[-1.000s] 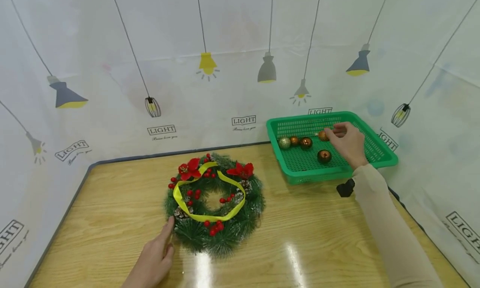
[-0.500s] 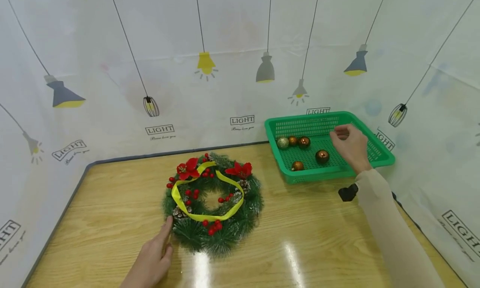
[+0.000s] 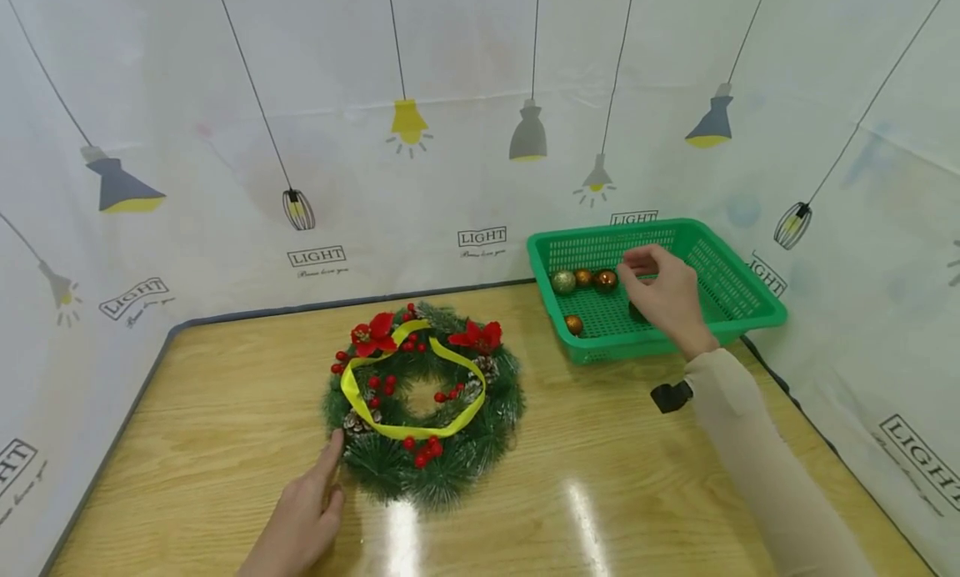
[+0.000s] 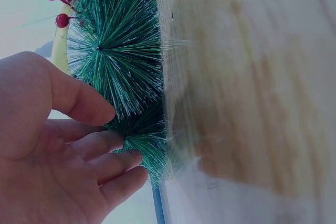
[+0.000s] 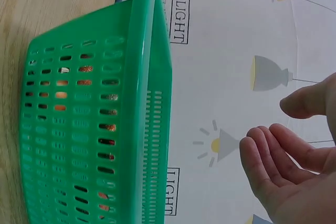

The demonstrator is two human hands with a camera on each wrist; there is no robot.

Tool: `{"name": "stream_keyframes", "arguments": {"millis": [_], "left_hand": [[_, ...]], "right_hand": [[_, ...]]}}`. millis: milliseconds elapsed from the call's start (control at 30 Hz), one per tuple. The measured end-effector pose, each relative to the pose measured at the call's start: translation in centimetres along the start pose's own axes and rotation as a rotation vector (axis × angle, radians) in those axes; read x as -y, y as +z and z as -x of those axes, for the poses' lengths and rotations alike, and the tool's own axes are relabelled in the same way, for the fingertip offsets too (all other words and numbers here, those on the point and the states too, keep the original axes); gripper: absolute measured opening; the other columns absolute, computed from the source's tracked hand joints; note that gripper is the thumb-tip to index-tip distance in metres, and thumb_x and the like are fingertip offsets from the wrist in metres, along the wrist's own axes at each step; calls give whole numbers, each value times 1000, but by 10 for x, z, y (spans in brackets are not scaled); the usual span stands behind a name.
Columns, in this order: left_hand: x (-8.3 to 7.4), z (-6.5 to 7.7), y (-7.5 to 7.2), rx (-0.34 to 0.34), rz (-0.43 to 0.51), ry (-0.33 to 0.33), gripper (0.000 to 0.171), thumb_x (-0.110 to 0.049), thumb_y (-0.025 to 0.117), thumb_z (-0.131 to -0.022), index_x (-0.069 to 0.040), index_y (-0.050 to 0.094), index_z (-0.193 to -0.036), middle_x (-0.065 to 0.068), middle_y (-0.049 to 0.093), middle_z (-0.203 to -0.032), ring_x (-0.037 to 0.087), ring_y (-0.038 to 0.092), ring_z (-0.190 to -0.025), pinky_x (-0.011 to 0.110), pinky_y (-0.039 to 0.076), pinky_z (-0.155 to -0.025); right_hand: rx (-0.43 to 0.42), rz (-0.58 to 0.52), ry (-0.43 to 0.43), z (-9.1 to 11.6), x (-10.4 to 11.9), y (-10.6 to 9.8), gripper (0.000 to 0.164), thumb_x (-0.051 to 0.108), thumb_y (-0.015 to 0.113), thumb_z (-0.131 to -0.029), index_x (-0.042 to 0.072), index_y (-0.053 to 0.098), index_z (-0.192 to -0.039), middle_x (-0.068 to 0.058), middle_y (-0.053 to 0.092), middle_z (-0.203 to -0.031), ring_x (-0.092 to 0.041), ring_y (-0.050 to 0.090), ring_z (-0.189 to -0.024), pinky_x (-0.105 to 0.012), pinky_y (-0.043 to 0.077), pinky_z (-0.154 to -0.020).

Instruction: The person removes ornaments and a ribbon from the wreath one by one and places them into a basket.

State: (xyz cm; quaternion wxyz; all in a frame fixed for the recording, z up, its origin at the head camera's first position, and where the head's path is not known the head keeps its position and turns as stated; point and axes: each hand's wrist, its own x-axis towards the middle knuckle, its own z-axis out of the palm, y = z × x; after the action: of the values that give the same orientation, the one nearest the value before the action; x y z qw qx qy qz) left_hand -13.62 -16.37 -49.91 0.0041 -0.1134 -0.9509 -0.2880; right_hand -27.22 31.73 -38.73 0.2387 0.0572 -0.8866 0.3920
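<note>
A green wreath (image 3: 442,477) lies on the table, trimmed with red flowers, berries, pinecones and a loose loop of yellow ribbon (image 3: 420,432). My left hand (image 3: 303,506) rests at its lower left edge, index fingertip against the needles. Seen from the left wrist, its relaxed fingers touch the wreath's underside (image 4: 118,61) and grip nothing. Over the green plastic basket (image 3: 615,349) hovers my right hand (image 3: 663,292), thumb and loosely bent fingers apart, holding nothing. Below it, a dark brown bauble (image 3: 636,312) is mostly hidden. Gold (image 3: 563,282), orange (image 3: 583,278) and copper (image 3: 606,279) baubles line the basket's left back.
One more orange bauble (image 3: 573,323) sits in the basket's front left corner. A white printed backdrop (image 3: 420,185) encloses the wooden table (image 3: 247,377) at the back and sides. A black strap piece (image 3: 671,396) hangs at my right wrist.
An orange bauble by my right fingers has left them and rolled to the basket's front left corner. My right hand has shifted left over the dark bauble. My left hand stays put.
</note>
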Motion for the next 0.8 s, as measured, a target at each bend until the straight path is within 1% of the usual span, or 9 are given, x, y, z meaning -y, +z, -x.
{"name": "stream_keyframes", "arguments": {"millis": [133, 300, 533, 600, 733, 800], "left_hand": [[0, -1, 0, -4, 2, 4, 75, 2, 57, -91, 1, 25, -159, 27, 37, -154, 47, 48, -135, 52, 40, -110], [0, -1, 1, -14, 4, 15, 74, 2, 57, -91, 1, 25, -158, 27, 38, -154, 47, 49, -134, 52, 40, -110], [-1, -2, 0, -13, 0, 25, 73, 2, 56, -91, 2, 26, -158, 27, 38, -154, 46, 48, -135, 51, 40, -110], [-2, -3, -1, -12, -2, 28, 73, 2, 56, -92, 2, 26, -158, 27, 38, -154, 46, 49, -135, 51, 40, -110], [-3, -1, -4, -19, -13, 24, 74, 0, 58, -91, 1, 27, -158, 29, 43, -151, 48, 56, -128, 55, 45, -108], [-4, 0, -5, -19, -14, 21, 75, 0, 59, -91, 0, 26, -159, 29, 44, -151, 49, 57, -127, 56, 45, -108]], "right_hand": [[-3, -1, -10, 0, 2, 4, 31, 21, 60, -101, -1, 66, -122, -21, 69, -114, -31, 65, -102, -5, 44, -76], [13, -16, -14, 3, 2, 8, 31, 21, 59, -101, -1, 65, -122, -21, 70, -114, -30, 65, -101, -2, 44, -76], [46, -45, -26, 9, 15, 16, 30, 20, 60, -101, -2, 65, -121, -20, 69, -113, -31, 66, -102, -2, 44, -76], [50, -47, -38, 11, 20, 19, 28, 18, 60, -101, -1, 65, -120, -20, 70, -111, -31, 66, -100, -3, 45, -75], [66, -49, -60, 14, 30, 26, 26, 15, 60, -100, -1, 66, -119, -19, 70, -109, -30, 67, -97, -7, 48, -75], [70, -48, -68, 15, 34, 30, 27, 15, 61, -99, -2, 66, -119, -19, 71, -108, -30, 68, -97, -9, 49, -75]]}}
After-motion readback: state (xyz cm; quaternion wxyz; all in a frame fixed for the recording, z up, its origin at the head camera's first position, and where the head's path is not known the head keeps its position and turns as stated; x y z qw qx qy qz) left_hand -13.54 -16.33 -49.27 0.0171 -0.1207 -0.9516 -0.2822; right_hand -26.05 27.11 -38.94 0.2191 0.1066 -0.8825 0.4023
